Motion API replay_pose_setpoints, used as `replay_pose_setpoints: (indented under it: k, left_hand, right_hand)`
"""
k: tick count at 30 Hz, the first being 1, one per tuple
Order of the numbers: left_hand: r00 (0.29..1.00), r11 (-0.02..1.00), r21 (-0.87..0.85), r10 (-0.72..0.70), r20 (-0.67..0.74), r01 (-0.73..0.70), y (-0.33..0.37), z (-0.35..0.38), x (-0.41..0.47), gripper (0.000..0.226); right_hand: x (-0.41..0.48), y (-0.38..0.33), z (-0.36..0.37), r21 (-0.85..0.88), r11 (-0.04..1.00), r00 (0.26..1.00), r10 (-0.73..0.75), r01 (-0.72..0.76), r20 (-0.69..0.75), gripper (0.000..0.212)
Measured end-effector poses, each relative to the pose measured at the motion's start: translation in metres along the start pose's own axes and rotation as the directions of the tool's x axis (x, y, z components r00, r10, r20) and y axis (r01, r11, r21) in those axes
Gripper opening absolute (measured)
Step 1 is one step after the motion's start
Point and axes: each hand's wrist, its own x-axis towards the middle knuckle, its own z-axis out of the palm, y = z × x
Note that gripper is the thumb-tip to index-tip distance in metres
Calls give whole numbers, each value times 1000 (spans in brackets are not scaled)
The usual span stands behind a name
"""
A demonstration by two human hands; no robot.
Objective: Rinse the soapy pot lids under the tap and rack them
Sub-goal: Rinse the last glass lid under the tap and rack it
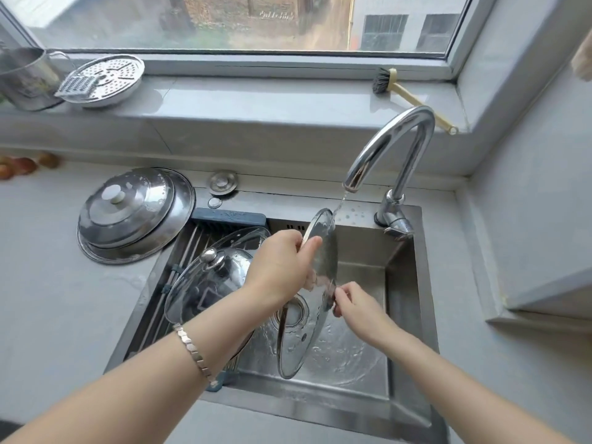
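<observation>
Glass lid (315,296) upright at centre frame over the sink (413,283), under the tap (389,145); left hand (282,267) clamped on rim, right hand (355,304) pinching opposite edge. Probably slippery, breakable; best gripped by rim.

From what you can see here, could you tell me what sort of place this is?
Most likely a home kitchen: a steel sink with a running tap, pot lids on a rack, and a windowsill holding cookware.

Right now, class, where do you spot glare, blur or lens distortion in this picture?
Head view: daylight glares off the tap and the domed steel lid; the windowsill bows from wide-angle distortion; the scene outside the window is blurred.
</observation>
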Motion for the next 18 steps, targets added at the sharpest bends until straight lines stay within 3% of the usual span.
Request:
replay_pose_setpoints:
  k: [3,6,9,12,15,18]
  left_hand:
    - [1000,999,-53,-6,-29,4,4,-6,-10,37]
    - [999,990,-139,-5,-48,-2,6,-11,-21,35]
    - [998,987,-159,29,-54,-38,6,-17,-30,40]
    - [997,976,-202,77,-13,-78,6,-27,-36,49]
    - [990,932,-361,57,128,-7,-6,-40,-38,63]
    - [985,964,-255,-24,170,68,-35,-49,-39,68]
  right_hand:
    - [-3,-2,14,67,998,991,-13,22,-132,42]
    - [-2,-8,22,284,957,982,112,-65,-151,50]
    - [-4,-16,16,393,919,972,127,-40,-198,55]
    - [-11,-22,15,534,845,985,112,-25,-131,52]
    - [-18,-25,14,671,740,993,108,-50,-45,47]
    - [-25,-29,13,663,749,998,33,11,-53,47]
